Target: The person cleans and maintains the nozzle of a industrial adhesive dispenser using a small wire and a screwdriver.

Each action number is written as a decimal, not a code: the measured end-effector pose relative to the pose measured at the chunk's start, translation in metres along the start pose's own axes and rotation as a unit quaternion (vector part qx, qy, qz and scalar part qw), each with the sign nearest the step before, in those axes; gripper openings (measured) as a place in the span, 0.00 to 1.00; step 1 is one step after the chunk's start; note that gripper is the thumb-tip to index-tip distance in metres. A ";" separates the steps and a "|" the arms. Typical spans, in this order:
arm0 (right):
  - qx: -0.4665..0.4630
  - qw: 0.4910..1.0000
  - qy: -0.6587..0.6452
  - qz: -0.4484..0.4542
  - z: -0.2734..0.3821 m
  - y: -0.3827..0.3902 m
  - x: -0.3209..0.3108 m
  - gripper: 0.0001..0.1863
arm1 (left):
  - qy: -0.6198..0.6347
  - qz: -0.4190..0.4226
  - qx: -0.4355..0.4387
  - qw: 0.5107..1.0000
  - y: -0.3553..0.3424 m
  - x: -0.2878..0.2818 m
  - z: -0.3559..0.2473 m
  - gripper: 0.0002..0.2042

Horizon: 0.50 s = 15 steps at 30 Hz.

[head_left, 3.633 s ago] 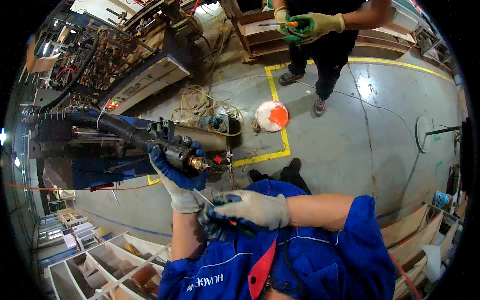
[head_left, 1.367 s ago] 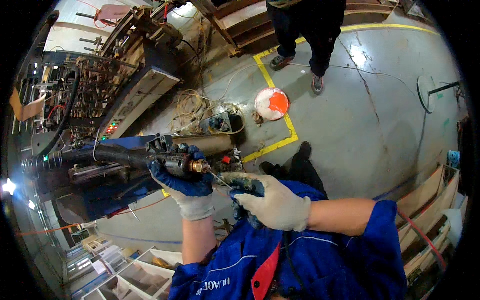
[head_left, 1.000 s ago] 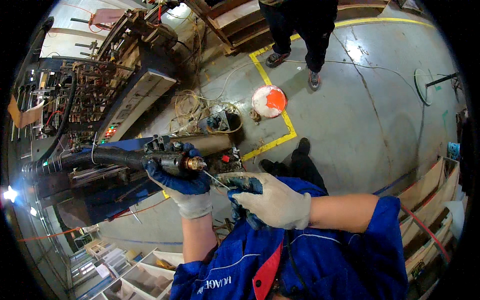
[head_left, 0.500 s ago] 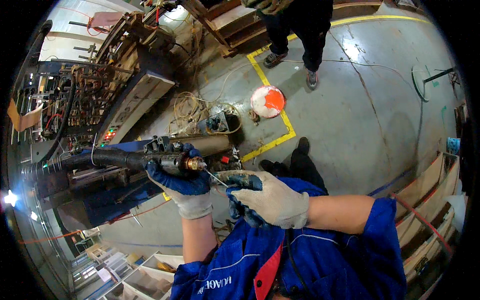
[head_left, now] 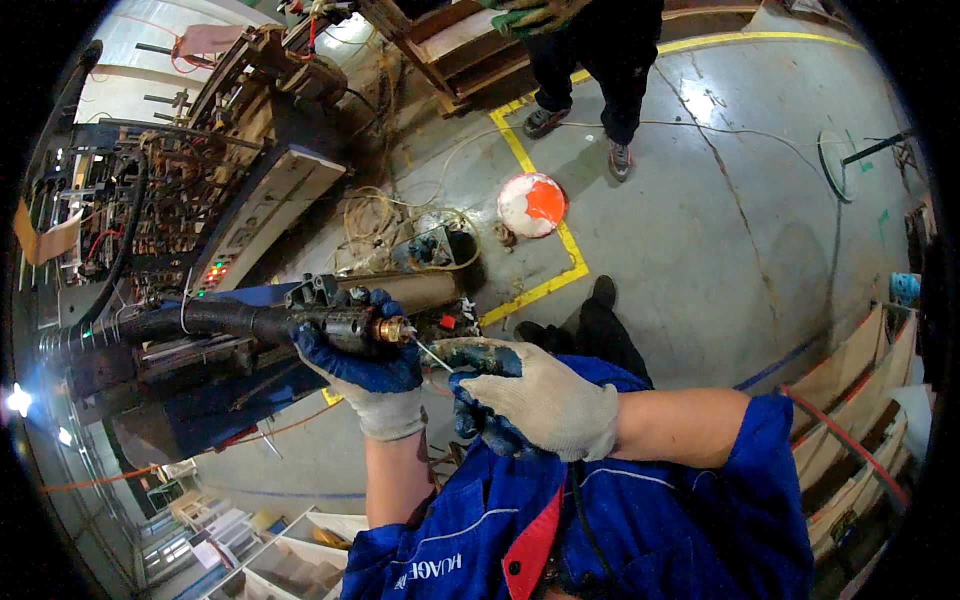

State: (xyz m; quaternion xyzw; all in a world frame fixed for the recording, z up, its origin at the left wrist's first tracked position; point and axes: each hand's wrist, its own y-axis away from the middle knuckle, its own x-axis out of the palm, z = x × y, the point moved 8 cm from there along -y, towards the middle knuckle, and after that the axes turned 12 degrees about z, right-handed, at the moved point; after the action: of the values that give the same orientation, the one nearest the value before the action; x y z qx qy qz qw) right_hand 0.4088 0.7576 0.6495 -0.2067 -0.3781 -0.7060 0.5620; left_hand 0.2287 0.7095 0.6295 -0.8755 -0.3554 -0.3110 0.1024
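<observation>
Left of centre, my left hand (head_left: 370,370) grips the black barrel (head_left: 345,326) while my right hand (head_left: 540,396) pinches a slim metal rod (head_left: 433,356), seemingly working the brass-coloured nozzle (head_left: 391,331), which calls for steady aim.

I see grey floor (head_left: 680,260), yellow marking line (head_left: 536,295) on it. Round white-and-orange container (head_left: 530,205) sits over line. Thin pale cable (head_left: 690,123) runs across; round stand base (head_left: 836,166) at right.

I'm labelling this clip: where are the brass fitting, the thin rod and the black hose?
Brass fitting (head_left: 391,330): head view, on its visible side.
Thin rod (head_left: 432,355): head view, middle of its shaft.
Black hose (head_left: 225,319): head view, on its midsection.
</observation>
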 end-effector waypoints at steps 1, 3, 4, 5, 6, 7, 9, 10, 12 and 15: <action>0.017 1.000 -0.006 0.001 0.003 0.000 0.002 0.14 | -0.004 0.015 -0.003 1.000 -0.001 0.001 0.000 0.25; 0.031 0.999 -0.022 0.007 0.004 -0.002 0.003 0.14 | -0.007 0.003 -0.012 1.000 0.001 0.005 0.000 0.25; 0.027 0.999 -0.032 0.012 0.002 -0.005 0.002 0.14 | -0.008 -0.003 -0.016 1.000 0.001 0.007 0.001 0.24; 0.023 0.999 -0.042 0.017 -0.001 -0.008 0.000 0.14 | 0.000 -0.007 -0.020 1.000 0.001 0.008 0.004 0.24; 0.024 0.999 -0.043 0.007 -0.004 -0.011 -0.002 0.14 | 0.008 -0.011 -0.023 1.000 0.001 0.008 0.006 0.24; 0.024 0.999 -0.044 -0.002 -0.006 -0.015 -0.005 0.14 | 0.017 -0.015 -0.027 0.999 0.000 0.008 0.009 0.24; 0.023 0.999 -0.042 -0.011 -0.007 -0.019 -0.007 0.14 | -0.002 -0.006 -0.031 1.000 -0.004 -0.002 0.010 0.24; 0.020 0.999 -0.038 -0.012 -0.008 -0.021 -0.007 0.14 | -0.011 -0.002 -0.032 0.999 -0.006 -0.005 0.011 0.24; 0.010 0.999 -0.023 -0.022 -0.006 -0.022 -0.008 0.14 | -0.024 -0.043 -0.017 0.999 -0.006 -0.004 0.011 0.24; -0.043 0.998 0.028 -0.041 -0.002 -0.022 -0.012 0.15 | -0.036 -0.046 -0.010 0.998 -0.009 -0.001 0.013 0.24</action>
State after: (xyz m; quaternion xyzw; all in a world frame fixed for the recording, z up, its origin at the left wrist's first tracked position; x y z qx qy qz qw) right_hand 0.3912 0.7660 0.6328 -0.1954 -0.3398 -0.7493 0.5337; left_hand 0.2286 0.7206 0.6182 -0.8696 -0.3957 -0.2877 0.0665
